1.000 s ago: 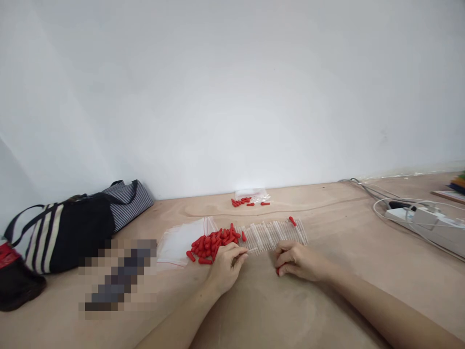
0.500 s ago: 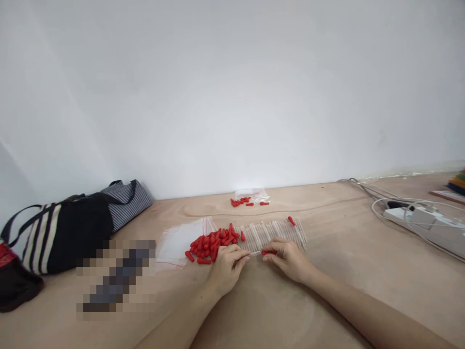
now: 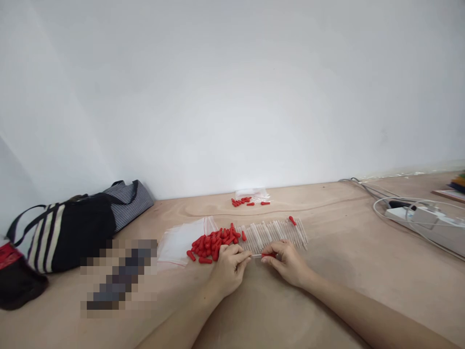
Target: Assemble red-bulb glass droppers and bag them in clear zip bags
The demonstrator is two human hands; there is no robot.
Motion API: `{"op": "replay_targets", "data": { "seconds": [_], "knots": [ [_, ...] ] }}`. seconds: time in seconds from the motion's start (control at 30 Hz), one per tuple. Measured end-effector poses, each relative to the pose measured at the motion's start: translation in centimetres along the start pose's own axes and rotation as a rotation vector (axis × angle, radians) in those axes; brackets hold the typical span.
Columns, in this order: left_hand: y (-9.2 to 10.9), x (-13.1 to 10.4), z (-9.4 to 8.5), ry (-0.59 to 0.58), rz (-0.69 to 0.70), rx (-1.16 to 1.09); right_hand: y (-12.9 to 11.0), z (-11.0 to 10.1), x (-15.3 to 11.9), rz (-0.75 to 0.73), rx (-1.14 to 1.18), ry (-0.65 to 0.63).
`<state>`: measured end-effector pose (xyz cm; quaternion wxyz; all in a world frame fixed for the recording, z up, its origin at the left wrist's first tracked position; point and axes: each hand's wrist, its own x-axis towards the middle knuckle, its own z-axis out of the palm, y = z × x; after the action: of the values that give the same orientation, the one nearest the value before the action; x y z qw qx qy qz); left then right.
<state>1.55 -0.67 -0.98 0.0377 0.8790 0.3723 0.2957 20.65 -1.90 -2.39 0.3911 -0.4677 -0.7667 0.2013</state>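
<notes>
Pinching a slim, clear, rigid-looking tube, a person's left hand faces the right hand, which holds a small red rubbery-looking bulb at the near edge of a row of similar clear tubes on a pale wooden desk. Each grip is closed to a narrow pinch of thumb and fingers. Tube and bulb appear to meet end to end, though fingers hide how far, if at all, one sits inside the other.

A heap of red bulbs lies just left of the row, beside flat clear plastic bags. One loose red bulb rests at the row's far right edge; a smaller group of red bulbs lies near the wall.

The risks look small but real: a sideways push could bend or crack the thin tube if it is brittle, and a tube off line with the bulb could skid past its mouth. Squeezing too hard could make the bulb slip or fold, while a light hold could let the tube slide back. Knuckles working so close could also nudge the row askew or roll bulbs off the heap.
</notes>
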Motion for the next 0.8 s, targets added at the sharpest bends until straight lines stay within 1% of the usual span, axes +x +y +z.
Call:
{"op": "replay_targets", "data": {
  "seconds": [0.3, 0.47, 0.67, 0.8],
  "knots": [
    [0.20, -0.35, 0.19, -0.016, 0.107, 0.118, 0.35, 0.24, -0.04, -0.059, 0.048, 0.008],
    [0.39, -0.43, 0.17, -0.011, 0.120, 0.140, 0.29, 0.26, -0.27, -0.082, 0.006, 0.009],
    [0.61, -0.49, 0.09, -0.017, 0.131, 0.140, 0.29, 0.33, -0.50, -0.180, -0.060, 0.014],
    [0.59, -0.55, 0.16, -0.005, 0.124, 0.140, 0.28, 0.47, -0.35, -0.185, -0.044, 0.010]
  ]
}}
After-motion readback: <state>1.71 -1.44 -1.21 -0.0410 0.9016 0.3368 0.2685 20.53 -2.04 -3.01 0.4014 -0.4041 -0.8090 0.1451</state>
